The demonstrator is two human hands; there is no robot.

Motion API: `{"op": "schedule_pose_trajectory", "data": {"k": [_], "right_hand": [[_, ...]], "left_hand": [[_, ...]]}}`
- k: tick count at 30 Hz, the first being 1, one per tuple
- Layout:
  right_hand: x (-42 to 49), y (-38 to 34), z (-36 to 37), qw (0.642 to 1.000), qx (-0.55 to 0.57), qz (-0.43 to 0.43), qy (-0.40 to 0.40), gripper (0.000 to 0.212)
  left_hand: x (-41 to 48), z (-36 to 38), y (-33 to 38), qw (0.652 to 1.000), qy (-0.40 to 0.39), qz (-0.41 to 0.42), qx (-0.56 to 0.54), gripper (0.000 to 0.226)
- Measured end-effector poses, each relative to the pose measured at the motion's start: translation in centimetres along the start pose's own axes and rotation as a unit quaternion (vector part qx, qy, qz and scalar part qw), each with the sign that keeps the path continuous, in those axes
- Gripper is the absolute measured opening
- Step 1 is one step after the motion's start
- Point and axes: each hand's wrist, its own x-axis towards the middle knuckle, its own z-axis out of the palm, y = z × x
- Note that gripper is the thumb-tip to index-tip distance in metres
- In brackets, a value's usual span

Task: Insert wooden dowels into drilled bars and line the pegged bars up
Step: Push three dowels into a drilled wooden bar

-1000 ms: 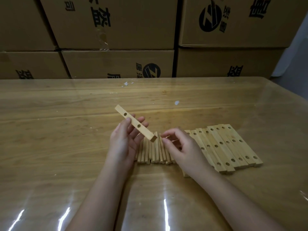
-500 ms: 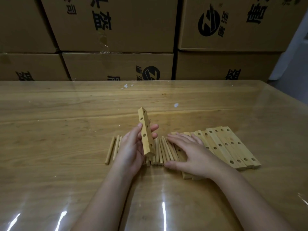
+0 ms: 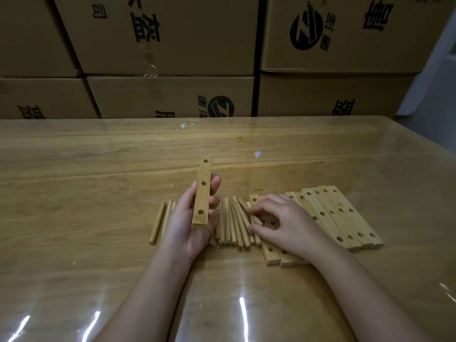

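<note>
Item: drilled bar (image 3: 202,193), centre frame, gripped upright by your L hand (image 3: 187,225). R hand (image 3: 283,223) pinches a dowel (image 3: 243,205). Step: pickup. Next: align w/ hole.

Left hand (image 3: 180,223): raised, fingers wrapped round drilled bar (image 3: 202,193).
Right hand (image 3: 283,223): palm down, fingertips (image 3: 257,209) curled on dowels (image 3: 234,223).

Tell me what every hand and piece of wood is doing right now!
Pale wooden bar with three holes: lifted, holes empty.
Left hand: grips that bar.
Thin round wooden dowels: lying loose, side by side.
Right hand: fingertips on the dowels, grip unclear.
Other drilled wooden bars: lying side by side, holes empty.
</note>
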Motion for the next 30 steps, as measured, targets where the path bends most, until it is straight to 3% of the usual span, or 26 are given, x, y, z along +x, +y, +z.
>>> {"op": "schedule_pose_trajectory", "data": {"k": [3,8,14,18,23,30], "right_hand": [[0.04,-0.06,0.28,0.999,-0.032,0.006,0.044,0.027],[0.39,0.44,0.65,0.987,-0.076,0.07,0.123,0.033],[0.61,0.46,0.17,0.943,0.139,0.103,0.285,0.023],[0.35,0.13,0.36,0.934,0.218,0.079,0.272,0.02],[0.26,0.21,0.45,0.93,0.236,0.066,0.272,0.021],[0.27,0.21,0.4,0.924,0.258,0.063,0.276,0.024]], "left_hand": [[0.3,-0.03,-0.03,1.0,-0.003,0.001,0.013,0.04],[0.5,-0.12,-0.3,0.999,-0.027,0.006,0.02,0.038],[0.72,-0.42,-0.62,0.998,-0.044,0.011,0.048,0.029],[0.88,-0.45,-0.75,0.996,-0.045,0.026,0.074,0.032],[0.84,-0.67,-0.8,0.986,-0.073,0.024,0.151,0.049],[0.82,-0.65,-0.98,0.973,-0.098,0.032,0.206,0.053]]}}
